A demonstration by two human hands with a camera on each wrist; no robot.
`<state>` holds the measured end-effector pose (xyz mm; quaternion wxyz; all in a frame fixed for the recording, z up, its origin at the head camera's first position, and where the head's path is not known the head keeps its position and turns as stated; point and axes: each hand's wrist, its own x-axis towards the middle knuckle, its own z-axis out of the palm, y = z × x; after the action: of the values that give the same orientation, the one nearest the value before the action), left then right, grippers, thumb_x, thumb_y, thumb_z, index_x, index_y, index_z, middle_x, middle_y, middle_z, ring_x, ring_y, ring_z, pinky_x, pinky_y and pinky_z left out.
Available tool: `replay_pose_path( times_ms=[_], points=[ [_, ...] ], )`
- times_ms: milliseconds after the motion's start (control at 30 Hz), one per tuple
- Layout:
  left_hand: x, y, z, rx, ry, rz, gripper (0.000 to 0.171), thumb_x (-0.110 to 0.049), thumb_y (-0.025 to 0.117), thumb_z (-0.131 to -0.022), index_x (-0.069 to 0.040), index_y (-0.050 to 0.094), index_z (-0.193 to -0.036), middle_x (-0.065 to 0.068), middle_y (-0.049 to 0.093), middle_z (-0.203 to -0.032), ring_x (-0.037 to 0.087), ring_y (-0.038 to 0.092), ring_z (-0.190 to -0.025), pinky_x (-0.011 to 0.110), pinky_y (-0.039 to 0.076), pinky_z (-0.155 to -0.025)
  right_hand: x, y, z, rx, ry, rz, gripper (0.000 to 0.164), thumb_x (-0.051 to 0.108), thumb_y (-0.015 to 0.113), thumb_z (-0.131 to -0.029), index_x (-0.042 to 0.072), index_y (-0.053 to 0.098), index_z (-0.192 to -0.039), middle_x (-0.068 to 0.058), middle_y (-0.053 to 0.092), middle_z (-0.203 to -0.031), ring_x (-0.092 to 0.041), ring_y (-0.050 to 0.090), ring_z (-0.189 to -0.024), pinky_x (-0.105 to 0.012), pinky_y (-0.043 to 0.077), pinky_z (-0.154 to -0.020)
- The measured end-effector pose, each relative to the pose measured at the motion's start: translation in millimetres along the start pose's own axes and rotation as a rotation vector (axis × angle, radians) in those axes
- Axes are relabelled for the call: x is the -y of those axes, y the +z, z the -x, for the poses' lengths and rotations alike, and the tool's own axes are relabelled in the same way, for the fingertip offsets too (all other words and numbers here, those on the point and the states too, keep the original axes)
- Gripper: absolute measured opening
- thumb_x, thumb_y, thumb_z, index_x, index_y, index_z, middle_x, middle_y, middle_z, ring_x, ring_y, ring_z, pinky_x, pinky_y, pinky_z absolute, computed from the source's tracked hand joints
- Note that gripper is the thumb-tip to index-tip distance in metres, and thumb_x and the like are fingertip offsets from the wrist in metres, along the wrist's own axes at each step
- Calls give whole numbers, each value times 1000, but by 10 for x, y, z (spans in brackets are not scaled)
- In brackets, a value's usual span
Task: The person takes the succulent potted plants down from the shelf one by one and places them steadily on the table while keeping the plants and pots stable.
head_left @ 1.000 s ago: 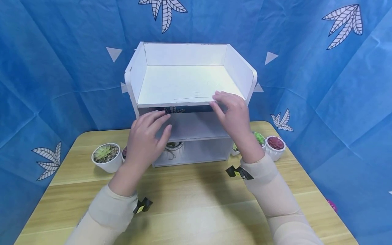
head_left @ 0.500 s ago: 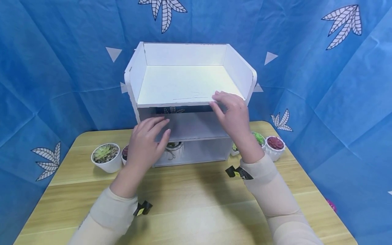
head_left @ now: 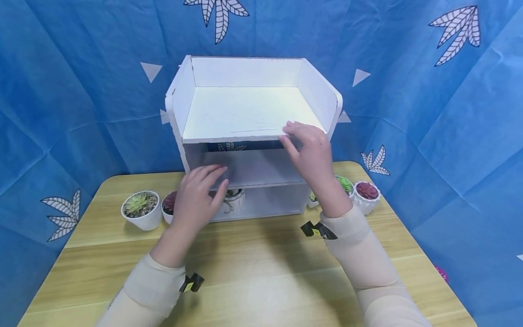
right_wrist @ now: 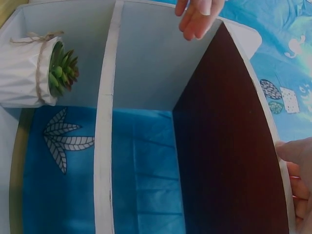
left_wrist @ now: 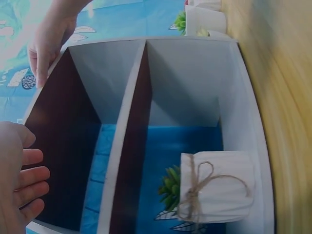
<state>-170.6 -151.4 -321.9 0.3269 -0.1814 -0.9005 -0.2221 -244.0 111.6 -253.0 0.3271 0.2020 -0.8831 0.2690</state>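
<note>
A white two-tier shelf [head_left: 245, 109] stands at the back of the table. My right hand [head_left: 312, 152] pinches the front edge of its top board near the right end, fingers above and thumb at the edge, as the thumb [right_wrist: 292, 150] in the right wrist view also shows. My left hand [head_left: 196, 200] hovers before the left side of the shelf with relaxed, parted fingers and holds nothing. On the bottom tier, at the left, sits a succulent in a white ribbed pot [left_wrist: 219, 187] tied with twine; my left hand partly hides it in the head view.
Left of the shelf stand a white pot with a pale green succulent [head_left: 139, 204] and a pot with a dark red one [head_left: 168, 204]. Several more pots, including one with a red succulent [head_left: 367, 191], stand at the right. Blue patterned cloth [head_left: 102, 91] hangs behind the wooden table [head_left: 261, 272].
My left hand has sunk from near the top board to the level of the middle board, uncovering more of the dark red succulent. The right hand stays at the edge.
</note>
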Motion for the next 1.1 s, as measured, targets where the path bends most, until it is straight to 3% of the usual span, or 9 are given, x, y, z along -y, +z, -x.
replay_pose_path(
  times_ms=[1100],
  points=[
    [163,269,310,50,3,31,31,-25,65,-95,-4,73,-117,13,71,-118,33,64,-110,52,47,-99,-12,25,5,-1,-16,2,33,32,69,-96,10,73,-120,-4,68,-127,-20,60,-126,-37,39,-111]
  ],
)
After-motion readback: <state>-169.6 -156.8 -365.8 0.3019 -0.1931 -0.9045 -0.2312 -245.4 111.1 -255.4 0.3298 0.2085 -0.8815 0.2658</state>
